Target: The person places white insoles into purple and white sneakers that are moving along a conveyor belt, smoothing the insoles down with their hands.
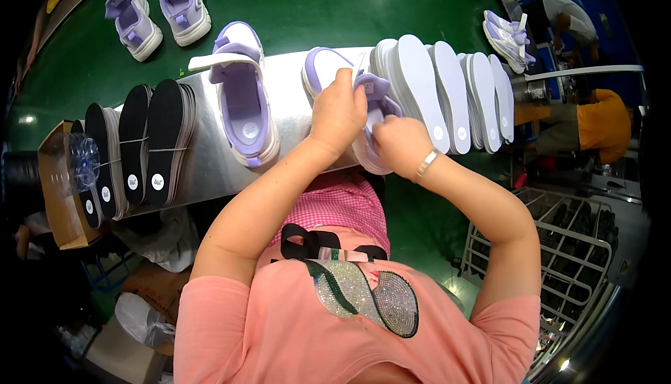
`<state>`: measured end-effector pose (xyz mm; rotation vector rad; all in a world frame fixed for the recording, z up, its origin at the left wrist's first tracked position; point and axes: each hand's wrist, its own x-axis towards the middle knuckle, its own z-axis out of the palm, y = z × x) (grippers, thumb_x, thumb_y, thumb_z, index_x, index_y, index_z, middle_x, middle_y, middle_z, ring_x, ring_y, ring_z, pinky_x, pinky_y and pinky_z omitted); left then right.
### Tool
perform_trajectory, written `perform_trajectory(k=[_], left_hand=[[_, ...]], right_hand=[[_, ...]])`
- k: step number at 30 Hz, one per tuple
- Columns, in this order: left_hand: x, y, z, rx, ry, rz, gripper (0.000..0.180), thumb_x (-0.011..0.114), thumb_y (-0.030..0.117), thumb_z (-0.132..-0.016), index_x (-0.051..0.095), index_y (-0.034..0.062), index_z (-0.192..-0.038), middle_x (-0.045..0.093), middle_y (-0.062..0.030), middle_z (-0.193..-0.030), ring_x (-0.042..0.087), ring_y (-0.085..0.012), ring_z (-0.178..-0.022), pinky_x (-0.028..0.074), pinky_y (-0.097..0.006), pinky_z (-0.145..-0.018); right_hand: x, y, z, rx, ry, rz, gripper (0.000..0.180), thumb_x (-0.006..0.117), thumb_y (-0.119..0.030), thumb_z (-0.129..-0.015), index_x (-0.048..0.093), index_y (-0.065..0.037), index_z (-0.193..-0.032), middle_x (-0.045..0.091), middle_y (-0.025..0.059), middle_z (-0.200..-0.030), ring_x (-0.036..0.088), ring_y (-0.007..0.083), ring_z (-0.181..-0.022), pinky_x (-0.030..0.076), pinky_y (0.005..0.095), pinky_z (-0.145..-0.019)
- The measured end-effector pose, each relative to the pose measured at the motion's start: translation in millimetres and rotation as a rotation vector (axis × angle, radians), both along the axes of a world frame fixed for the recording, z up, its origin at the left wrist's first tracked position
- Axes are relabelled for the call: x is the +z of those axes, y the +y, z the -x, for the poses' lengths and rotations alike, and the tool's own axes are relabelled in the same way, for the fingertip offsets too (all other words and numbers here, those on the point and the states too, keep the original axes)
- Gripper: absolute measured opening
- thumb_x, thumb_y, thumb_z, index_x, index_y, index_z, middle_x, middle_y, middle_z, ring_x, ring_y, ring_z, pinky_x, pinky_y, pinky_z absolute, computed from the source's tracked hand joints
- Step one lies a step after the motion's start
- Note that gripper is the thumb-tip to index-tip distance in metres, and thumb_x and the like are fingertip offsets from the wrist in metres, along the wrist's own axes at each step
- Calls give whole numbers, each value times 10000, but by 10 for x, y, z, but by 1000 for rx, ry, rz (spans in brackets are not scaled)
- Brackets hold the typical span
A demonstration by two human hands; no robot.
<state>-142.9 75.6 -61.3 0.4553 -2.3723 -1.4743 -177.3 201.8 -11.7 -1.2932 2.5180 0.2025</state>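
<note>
A white and lilac sneaker (325,64) lies on the metal bench in front of me, toe pointing away. My left hand (339,110) is closed on its upper, by the white strap and the lilac tongue (376,87). Bent fingers of my right hand (404,147) reach into the shoe's opening at the heel side; their tips are hidden, so I cannot tell whether they pinch an insole or the collar. To the left stands a matching sneaker (244,104), its strap folded open and an insole with a round pale label inside.
White insoles (419,76) stand in stacks on the right, and black insoles (166,139) in tied bundles on the left. A cardboard box (56,195) is at the bench's left end. More sneakers (183,6) rest on the green surface beyond. A wire rack (559,244) stands right.
</note>
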Motion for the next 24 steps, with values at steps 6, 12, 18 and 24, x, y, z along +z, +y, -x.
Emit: perform_trajectory(k=[6, 12, 18, 24], left_hand=[[-56, 5, -25, 34, 28, -74, 251, 535, 120, -808, 476, -21, -1008, 595, -247, -777, 582, -406, -731, 462, -430, -633], [-84, -11, -13, 6, 50, -122, 250, 529, 116, -815, 472, -21, -1016, 600, -241, -793, 589, -398, -744, 464, -417, -640], [-131, -30, -7, 10, 140, -97, 227, 537, 107, -796, 451, -27, -958, 572, -249, -688, 564, -425, -675, 444, -469, -617], [-110, -37, -21, -17, 46, -94, 248, 522, 125, -822, 467, -20, -1017, 599, -242, -785, 586, -404, -731, 464, -426, -631]], right_hand=[[-254, -147, 175, -61, -193, -228, 196, 529, -171, -743, 653, -20, -727, 635, 178, -764, 626, 308, -712, 495, 375, -650], [-253, -357, 392, 37, -490, -593, 224, 547, -127, -689, 656, -14, -849, 637, 190, -834, 618, 304, -798, 481, 367, -718], [-228, -379, 226, -52, -225, -530, 241, 534, -159, -747, 653, -28, -910, 635, 176, -907, 621, 292, -855, 478, 353, -755], [-109, -362, 274, 62, -390, -654, 235, 504, -167, -761, 637, -22, -887, 640, 177, -846, 627, 294, -790, 480, 363, -713]])
